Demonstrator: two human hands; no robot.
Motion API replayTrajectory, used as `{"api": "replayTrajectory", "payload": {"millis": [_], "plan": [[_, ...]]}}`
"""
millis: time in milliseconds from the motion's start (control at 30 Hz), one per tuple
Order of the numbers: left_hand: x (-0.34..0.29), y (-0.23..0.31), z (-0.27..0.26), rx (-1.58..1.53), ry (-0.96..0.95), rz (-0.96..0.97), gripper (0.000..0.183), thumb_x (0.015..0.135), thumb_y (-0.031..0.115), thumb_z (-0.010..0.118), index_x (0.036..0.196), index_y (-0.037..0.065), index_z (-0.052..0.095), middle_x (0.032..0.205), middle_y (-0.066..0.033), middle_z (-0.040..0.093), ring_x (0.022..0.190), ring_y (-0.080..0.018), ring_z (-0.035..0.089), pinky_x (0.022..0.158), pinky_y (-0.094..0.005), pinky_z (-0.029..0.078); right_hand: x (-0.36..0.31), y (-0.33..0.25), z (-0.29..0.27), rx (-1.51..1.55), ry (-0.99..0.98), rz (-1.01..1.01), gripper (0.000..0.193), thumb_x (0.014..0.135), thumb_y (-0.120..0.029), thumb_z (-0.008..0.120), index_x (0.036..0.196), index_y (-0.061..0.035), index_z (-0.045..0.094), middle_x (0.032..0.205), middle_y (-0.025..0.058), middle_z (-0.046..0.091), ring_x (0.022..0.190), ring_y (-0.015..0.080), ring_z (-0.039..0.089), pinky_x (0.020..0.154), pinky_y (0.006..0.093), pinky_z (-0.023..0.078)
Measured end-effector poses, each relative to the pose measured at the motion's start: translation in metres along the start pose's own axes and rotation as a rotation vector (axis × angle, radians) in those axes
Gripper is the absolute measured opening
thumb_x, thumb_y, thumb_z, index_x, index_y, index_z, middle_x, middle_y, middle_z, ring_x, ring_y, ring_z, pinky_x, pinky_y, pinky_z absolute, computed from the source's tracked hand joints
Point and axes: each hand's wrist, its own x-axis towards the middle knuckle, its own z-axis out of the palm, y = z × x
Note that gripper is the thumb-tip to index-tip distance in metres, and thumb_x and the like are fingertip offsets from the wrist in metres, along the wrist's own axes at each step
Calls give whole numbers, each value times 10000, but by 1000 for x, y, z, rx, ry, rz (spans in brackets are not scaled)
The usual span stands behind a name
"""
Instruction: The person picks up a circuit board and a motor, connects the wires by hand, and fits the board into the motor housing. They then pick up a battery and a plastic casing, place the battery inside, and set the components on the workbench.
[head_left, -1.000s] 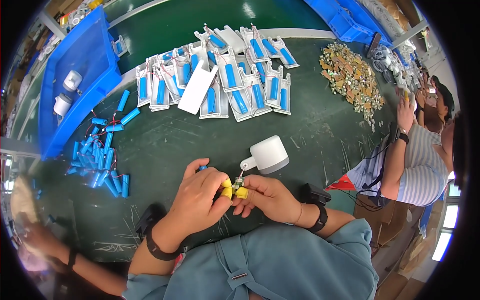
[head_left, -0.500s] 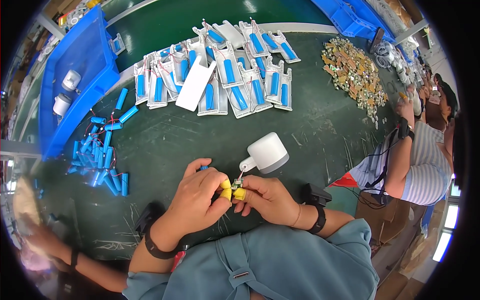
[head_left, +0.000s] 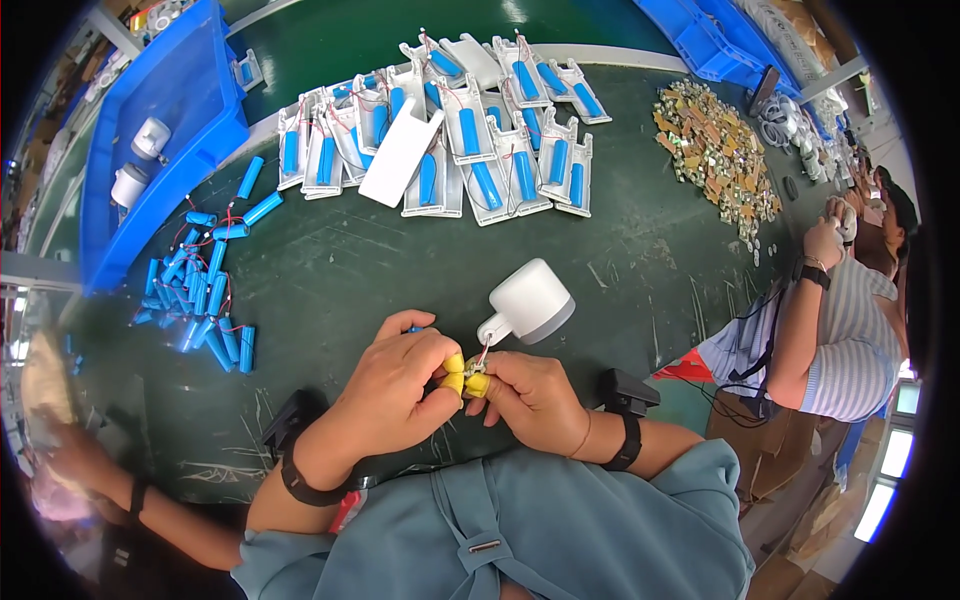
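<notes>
My left hand [head_left: 388, 385] and my right hand [head_left: 535, 398] meet low in the middle of the table, with yellow covers on some fingertips. Between finger and thumb, my right hand pinches a small green circuit board [head_left: 476, 369]. My left finger and thumb are closed against its left side; what they grip is hidden. A blue end, perhaps of a battery cell [head_left: 416, 329], peeks out beyond my left fingers. Thin wires run from the board to a white rounded housing [head_left: 530, 298] with a grey rim, which lies on the table just beyond my hands.
Several white casings [head_left: 465, 130] holding blue cells are piled at the back. Loose blue battery cells [head_left: 205, 285] with wires lie left, beside a blue bin [head_left: 165, 200]. A heap of small circuit boards [head_left: 715, 150] lies at the back right. Co-workers sit right [head_left: 850, 310] and reach in left [head_left: 95, 470].
The whole view has shifted slightly. My hands stay pinched together at the board, with only small finger movement. At the right, the co-worker's hand has moved a little nearer.
</notes>
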Motion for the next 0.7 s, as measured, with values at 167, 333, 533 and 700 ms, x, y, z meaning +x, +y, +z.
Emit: {"api": "replayTrajectory", "payload": {"millis": [167,333,533,700], "plan": [[-1,-5,3,-3,-9,32,289,715,-6,623,992,50,562,760,-27,582,636,-223,567,996,-513,426,-1,3,-1,-38,17,-54,162,966,34,489,1088,45,594,926,129,647,737,170,703,585,273,572],[5,-4,1,4,-55,12,266,735,-1,616,989,61,568,743,-31,568,654,-236,570,984,-502,436,2,1,-3,-56,26,-54,143,958,26,488,1052,44,595,891,130,650,695,177,703,572,286,571],[-6,-10,4,-4,42,77,220,801,93,650,1009,73,581,781,-66,597,754,-278,611,954,-472,453,11,-1,2,-100,-22,1,168,966,-6,483,927,27,643,716,82,683,589,124,647,530,260,519],[0,-12,9,-50,-69,86,75,843,100,567,853,63,503,773,-90,564,763,-299,587,994,-453,392,-4,2,-1,-41,-4,11,201,1018,-84,470,990,63,605,787,101,658,648,143,656,521,244,530]]}}
